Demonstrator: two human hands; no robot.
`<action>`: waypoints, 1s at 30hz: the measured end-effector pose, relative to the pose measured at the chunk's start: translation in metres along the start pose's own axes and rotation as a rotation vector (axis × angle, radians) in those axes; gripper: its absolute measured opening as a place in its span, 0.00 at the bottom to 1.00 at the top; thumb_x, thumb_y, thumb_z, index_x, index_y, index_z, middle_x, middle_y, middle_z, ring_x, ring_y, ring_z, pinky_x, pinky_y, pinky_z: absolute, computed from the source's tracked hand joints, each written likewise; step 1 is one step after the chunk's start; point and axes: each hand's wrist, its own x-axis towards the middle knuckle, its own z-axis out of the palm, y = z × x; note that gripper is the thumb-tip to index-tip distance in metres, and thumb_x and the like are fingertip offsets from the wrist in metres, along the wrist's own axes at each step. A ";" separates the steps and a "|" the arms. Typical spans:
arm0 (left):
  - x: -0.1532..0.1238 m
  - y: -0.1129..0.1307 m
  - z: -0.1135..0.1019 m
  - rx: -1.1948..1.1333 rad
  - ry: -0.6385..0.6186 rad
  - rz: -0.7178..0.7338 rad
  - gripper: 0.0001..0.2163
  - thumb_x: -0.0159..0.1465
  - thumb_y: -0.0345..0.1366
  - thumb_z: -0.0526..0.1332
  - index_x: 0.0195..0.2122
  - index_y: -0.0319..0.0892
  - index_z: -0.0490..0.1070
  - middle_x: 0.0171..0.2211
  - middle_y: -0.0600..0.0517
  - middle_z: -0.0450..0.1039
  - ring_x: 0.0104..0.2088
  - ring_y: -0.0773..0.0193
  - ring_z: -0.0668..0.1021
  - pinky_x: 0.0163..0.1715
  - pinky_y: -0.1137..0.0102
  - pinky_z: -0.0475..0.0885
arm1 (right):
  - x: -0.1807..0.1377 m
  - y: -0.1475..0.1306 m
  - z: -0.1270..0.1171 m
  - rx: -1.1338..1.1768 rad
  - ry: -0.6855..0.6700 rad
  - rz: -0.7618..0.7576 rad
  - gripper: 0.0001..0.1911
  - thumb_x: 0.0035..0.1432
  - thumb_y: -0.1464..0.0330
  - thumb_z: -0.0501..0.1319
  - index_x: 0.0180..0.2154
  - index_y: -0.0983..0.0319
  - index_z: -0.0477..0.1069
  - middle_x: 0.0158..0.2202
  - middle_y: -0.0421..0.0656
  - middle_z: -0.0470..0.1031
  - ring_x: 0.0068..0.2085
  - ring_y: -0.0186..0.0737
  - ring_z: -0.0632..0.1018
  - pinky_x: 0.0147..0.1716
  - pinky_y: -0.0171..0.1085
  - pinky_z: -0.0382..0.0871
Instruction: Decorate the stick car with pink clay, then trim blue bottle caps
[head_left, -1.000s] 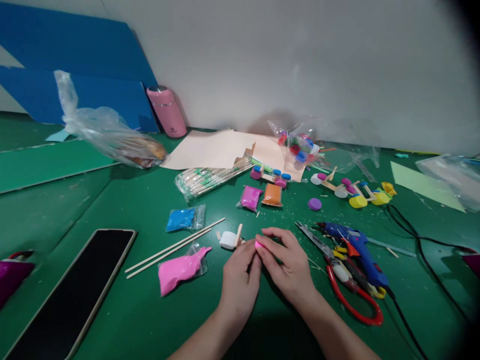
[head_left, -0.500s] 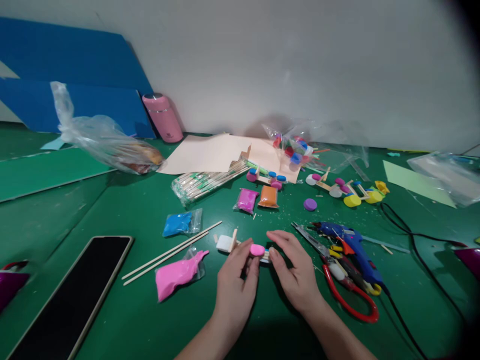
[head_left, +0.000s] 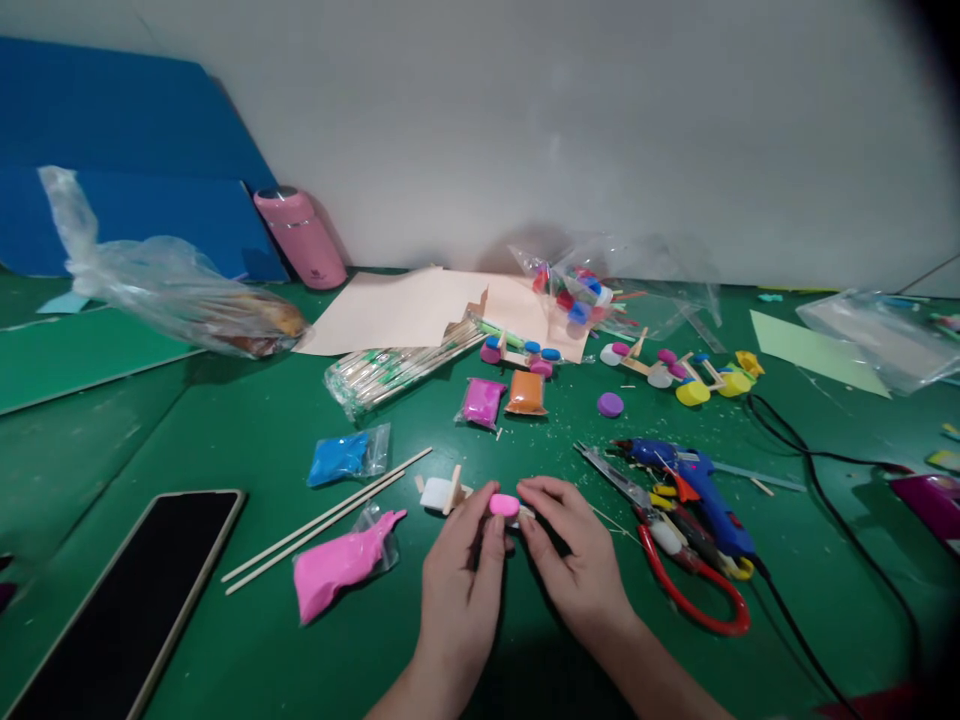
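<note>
A green mat (head_left: 225, 420) is spread over the table, and a white wall (head_left: 525, 120) stands along its far edge. At the far left, blue boards (head_left: 112, 150) are leaned on the wall, with a plastic bag (head_left: 172, 300) and a pink flask (head_left: 300, 238) near them. A phone (head_left: 120, 600) is laid flat at the near left. Right of it two sticks (head_left: 322, 520) and a pink bag (head_left: 337, 565) are laid.

At near centre a pink piece (head_left: 504, 505) is pinched tight by the left hand (head_left: 457, 580). The right hand (head_left: 577, 565) is closed on a pale bit (head_left: 527, 513) that touches the piece's right side. Scissors (head_left: 690, 590) and a glue gun (head_left: 697, 490) are laid just right of that hand, and a cable (head_left: 825, 455) is trailed to the right.

The phone's near end is cut off by the frame. The plastic bag's contents are blurred. What the pale bit is cannot be made out, nor whether the piece rests on the mat. The right corners are darkened.
</note>
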 end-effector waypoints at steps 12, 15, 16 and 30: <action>-0.001 -0.001 0.003 0.161 0.035 0.100 0.15 0.60 0.35 0.51 0.45 0.37 0.68 0.45 0.43 0.72 0.45 0.60 0.73 0.46 0.64 0.68 | -0.006 -0.004 0.004 -0.236 0.000 -0.103 0.16 0.57 0.71 0.51 0.47 0.62 0.65 0.45 0.49 0.66 0.45 0.44 0.68 0.42 0.45 0.65; -0.001 -0.001 0.004 0.143 0.046 0.086 0.14 0.59 0.35 0.52 0.44 0.39 0.69 0.45 0.45 0.72 0.45 0.60 0.73 0.46 0.64 0.67 | -0.006 -0.006 0.005 -0.276 -0.002 -0.101 0.17 0.57 0.70 0.50 0.48 0.61 0.65 0.45 0.49 0.67 0.44 0.45 0.69 0.41 0.46 0.66; -0.001 -0.001 0.005 0.137 0.051 0.082 0.14 0.59 0.35 0.52 0.44 0.40 0.69 0.45 0.46 0.72 0.45 0.60 0.74 0.46 0.64 0.67 | -0.006 -0.007 0.004 -0.280 -0.002 -0.101 0.16 0.57 0.70 0.50 0.48 0.62 0.65 0.45 0.49 0.67 0.44 0.45 0.69 0.41 0.46 0.66; -0.003 -0.002 0.003 0.012 0.030 -0.016 0.19 0.57 0.38 0.56 0.49 0.38 0.64 0.43 0.44 0.73 0.38 0.61 0.76 0.39 0.67 0.72 | -0.011 -0.005 0.006 -0.185 0.031 -0.043 0.16 0.57 0.71 0.51 0.48 0.63 0.64 0.49 0.49 0.64 0.49 0.43 0.66 0.47 0.44 0.64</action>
